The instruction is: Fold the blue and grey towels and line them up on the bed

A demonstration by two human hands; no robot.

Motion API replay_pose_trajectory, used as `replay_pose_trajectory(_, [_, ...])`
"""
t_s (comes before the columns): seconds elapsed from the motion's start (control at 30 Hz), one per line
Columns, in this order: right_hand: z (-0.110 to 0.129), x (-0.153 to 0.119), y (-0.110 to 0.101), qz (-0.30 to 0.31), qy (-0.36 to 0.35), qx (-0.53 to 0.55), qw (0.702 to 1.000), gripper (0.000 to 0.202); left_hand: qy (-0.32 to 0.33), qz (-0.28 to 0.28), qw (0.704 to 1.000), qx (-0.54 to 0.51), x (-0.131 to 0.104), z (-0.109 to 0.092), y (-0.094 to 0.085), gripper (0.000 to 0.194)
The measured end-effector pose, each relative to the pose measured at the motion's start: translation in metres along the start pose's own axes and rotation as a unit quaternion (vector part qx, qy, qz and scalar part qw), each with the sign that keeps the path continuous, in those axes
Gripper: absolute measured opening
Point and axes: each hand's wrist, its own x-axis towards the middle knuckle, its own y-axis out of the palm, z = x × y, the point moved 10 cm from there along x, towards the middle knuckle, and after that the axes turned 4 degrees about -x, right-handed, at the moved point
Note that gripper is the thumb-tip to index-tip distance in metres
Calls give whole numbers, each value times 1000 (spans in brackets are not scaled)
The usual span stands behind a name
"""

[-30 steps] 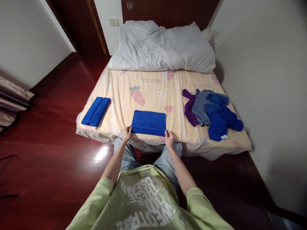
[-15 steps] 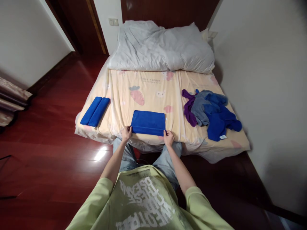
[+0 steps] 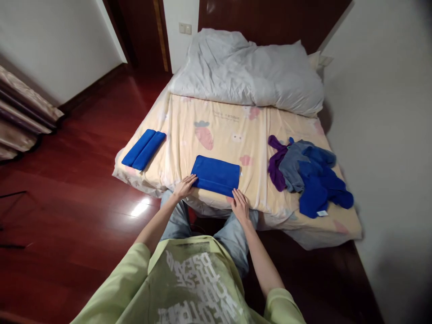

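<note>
Standing at the foot of the bed (image 3: 256, 135), we have the folded blue towel (image 3: 216, 174) lying flat near its front edge at twelve o'clock from us, long axis running nine to three. Our left hand (image 3: 184, 186) rests spread, fingers touching the towel's near-left corner, while our right hand (image 3: 240, 206) lies flat and open just below the near-right corner, so the left is slightly nearer the cloth. Another folded towel (image 3: 144, 149) sits at ten o'clock, a heap of cloths (image 3: 308, 173) at two.
</note>
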Motion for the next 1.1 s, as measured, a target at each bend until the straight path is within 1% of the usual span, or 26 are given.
replay_pose_trajectory(0.07, [-3,6,1,-8,16,0,1000,52,-26,5,1000,16,7,2,4,67])
replay_pose_trajectory(0.13, [-8,12,4,-15,36,-4,999,50,-43,11,999,28,14,2,5,64])
replay_pose_trajectory(0.23, [-17,19,8,-22,69,-3,997,47,-51,15,998,29,17,2,3,63])
replay_pose_trajectory(0.33, [-24,18,8,-19,82,27,996,47,-36,14,999,-5,10,4,0,69])
replay_pose_trajectory(0.43, [-22,6,4,-11,77,90,993,49,-29,3,995,-92,-2,12,-2,74])
replay_pose_trajectory(0.5, [-24,-2,0,-14,98,136,986,50,-43,-21,983,-176,-10,21,-2,69])
replay_pose_trajectory(0.57, [-30,-8,0,-26,143,165,976,48,-73,-61,961,-258,-15,32,-5,58])
replay_pose_trajectory(0.63, [-40,-11,5,-42,196,181,963,42,-116,-97,934,-322,-17,42,-6,48])
replay_pose_trajectory(0.73, [-56,-12,19,-67,269,192,941,37,-175,-115,902,-379,-18,50,-5,43])
replay_pose_trajectory(0.8, [-64,-14,27,-87,302,193,930,41,-184,-117,895,-388,-17,49,-7,42])
replay_pose_trajectory(0.9, [-72,-18,33,-110,333,197,916,49,-181,-136,904,-364,-17,47,-13,39])
replay_pose_trajectory(1.0, [-74,-21,32,-120,348,201,908,55,-198,-146,910,-334,-18,49,-14,42])
replay_pose_trajectory(1.1, [-72,-19,28,-126,347,200,908,58,-205,-144,910,-331,-17,51,-13,46])
